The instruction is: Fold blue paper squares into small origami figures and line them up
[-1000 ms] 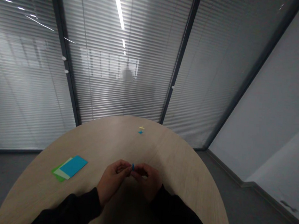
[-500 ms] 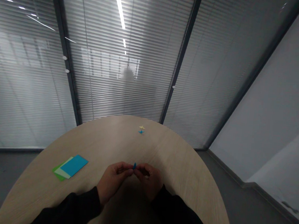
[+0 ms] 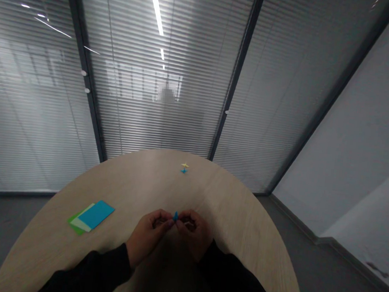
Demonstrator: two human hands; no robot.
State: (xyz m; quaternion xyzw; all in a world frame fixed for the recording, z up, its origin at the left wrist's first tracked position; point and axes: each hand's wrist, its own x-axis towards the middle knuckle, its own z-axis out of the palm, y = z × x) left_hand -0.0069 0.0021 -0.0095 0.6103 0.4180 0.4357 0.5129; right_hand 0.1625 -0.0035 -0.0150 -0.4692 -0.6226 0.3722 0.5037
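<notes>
Left hand [image 3: 147, 237] and right hand [image 3: 195, 234] together over the near part of a pale wood round table [image 3: 238, 231]. Fingertips of both hands pinch a small folded piece of blue paper [image 3: 175, 216] between them; its exact form is too small to tell. Near the table's far edge, a small yellow paper figure [image 3: 185, 165] sits just beyond a small blue paper figure [image 3: 184, 171]. On the table's left side, a cyan paper sheet [image 3: 96, 214] overlaps a pale paper sheet [image 3: 82, 224] and a green paper sheet [image 3: 74, 227].

Tiny blue piece [image 3: 175, 216] partly hidden, shape too small to tell.
</notes>
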